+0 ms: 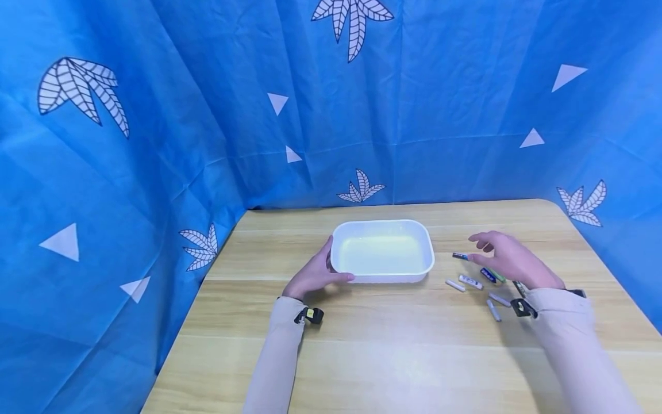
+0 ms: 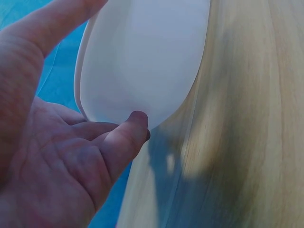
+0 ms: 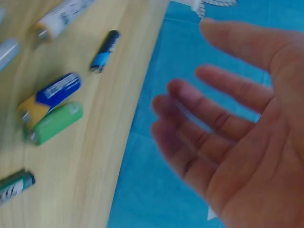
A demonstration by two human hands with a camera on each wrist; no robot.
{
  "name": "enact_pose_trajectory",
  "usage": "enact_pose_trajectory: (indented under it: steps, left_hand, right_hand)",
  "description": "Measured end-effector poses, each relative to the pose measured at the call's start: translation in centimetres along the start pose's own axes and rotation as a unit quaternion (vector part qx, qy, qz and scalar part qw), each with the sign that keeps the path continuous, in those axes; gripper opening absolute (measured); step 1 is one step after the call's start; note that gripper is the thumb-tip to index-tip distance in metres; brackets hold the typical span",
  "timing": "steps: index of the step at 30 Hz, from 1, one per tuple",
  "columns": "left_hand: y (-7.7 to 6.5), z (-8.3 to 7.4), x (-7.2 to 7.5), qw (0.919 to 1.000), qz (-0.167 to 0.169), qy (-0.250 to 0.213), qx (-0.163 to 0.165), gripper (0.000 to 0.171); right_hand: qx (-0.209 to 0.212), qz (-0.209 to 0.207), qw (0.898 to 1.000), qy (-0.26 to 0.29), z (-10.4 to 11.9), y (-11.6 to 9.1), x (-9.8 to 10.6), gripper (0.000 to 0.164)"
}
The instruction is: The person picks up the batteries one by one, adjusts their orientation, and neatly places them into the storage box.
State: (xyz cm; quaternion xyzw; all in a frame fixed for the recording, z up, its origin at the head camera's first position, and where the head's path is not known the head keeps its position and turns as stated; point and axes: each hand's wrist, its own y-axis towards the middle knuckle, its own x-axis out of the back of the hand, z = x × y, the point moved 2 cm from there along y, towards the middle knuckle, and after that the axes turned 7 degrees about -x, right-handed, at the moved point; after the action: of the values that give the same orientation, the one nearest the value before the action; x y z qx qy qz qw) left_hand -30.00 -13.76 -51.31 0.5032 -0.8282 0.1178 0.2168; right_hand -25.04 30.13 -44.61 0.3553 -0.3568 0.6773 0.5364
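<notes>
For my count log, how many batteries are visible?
8, all right of the tray: black one by the right hand; blue one beside a green one; two white ones toward the tray; two others and a dark one by the wrist. The hand may hide more.

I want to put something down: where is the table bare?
Bare: the tabletop on the near side of the white tray, between left sleeve and right sleeve; also the patch left of the left hand. Crowded: near the right hand, where batteries lie.

Downward head and closer wrist views share tabletop (image 1: pixel 383 339)
</notes>
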Motion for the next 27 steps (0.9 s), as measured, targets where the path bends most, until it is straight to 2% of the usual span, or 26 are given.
enact_pose_trajectory:
  steps: [8,15,21,27]
  left_hand:
    - [0.0,0.1,0.0,1.0000,0.000,-0.002,0.003,0.132]
    - [0.1,0.1,0.0,1.0000,0.001,-0.009,-0.003,0.131]
    - [0.1,0.2,0.0,0.9998,0.003,-0.019,-0.002,0.133]
    - [0.0,0.2,0.0,0.9998,0.002,-0.020,0.004,0.133]
  right_hand:
    - [0.068,0.016,0.997,-0.019,0.1,-0.7,-1.4,0.050]
    - [0.134,0.031,0.989,-0.049,-0.5,-1.1,-2.4,0.048]
    - [0.143,0.044,0.985,-0.086,-1.2,-1.0,-3.0,0.053]
    - [0.145,0.054,0.983,-0.097,-1.6,-0.7,-3.6,0.059]
